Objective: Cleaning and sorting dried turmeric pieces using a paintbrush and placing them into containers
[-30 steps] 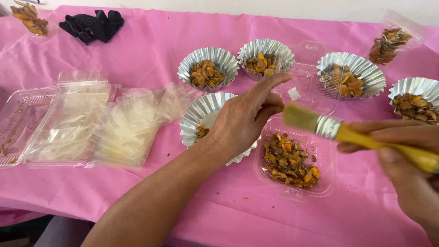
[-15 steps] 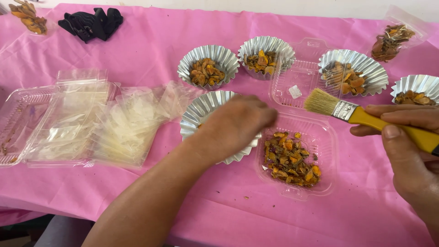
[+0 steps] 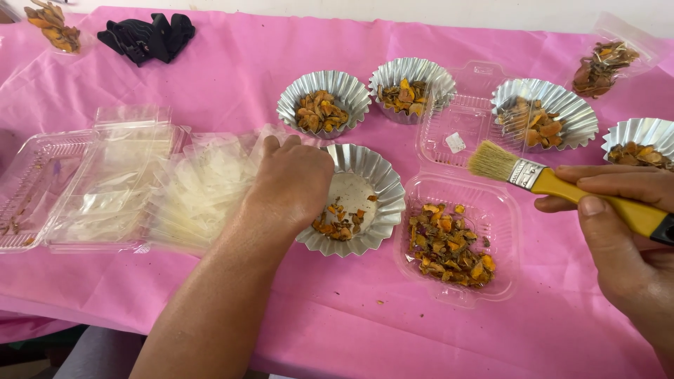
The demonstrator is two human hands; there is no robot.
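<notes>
My left hand [image 3: 291, 186] lies curled over the left rim of a fluted foil cup [image 3: 382, 186] and seems to grip that rim. The cup holds a few orange-brown dried pieces on a pale bottom. My right hand [image 3: 618, 238] grips the yellow handle of a flat paintbrush [image 3: 533, 175]. Its bristles hover above an open clear plastic box [image 3: 507, 210], which is filled with the same dried pieces and sits just right of the cup.
Several more foil cups of dried pieces [image 3: 323, 105] [image 3: 411, 88] [image 3: 544, 116] [image 3: 642, 144] line the back. Clear plastic bags [image 3: 196, 189] and empty clear boxes [image 3: 84, 182] lie left. A black cloth item [image 3: 147, 35] and bags of dried pieces [image 3: 604, 63] [image 3: 53, 24] sit far back on the pink tablecloth [image 3: 337, 309].
My left hand went from spread over the cup to curled, and slid left, uncovering the cup's inside. The brush lifted slightly and drew back to the right.
</notes>
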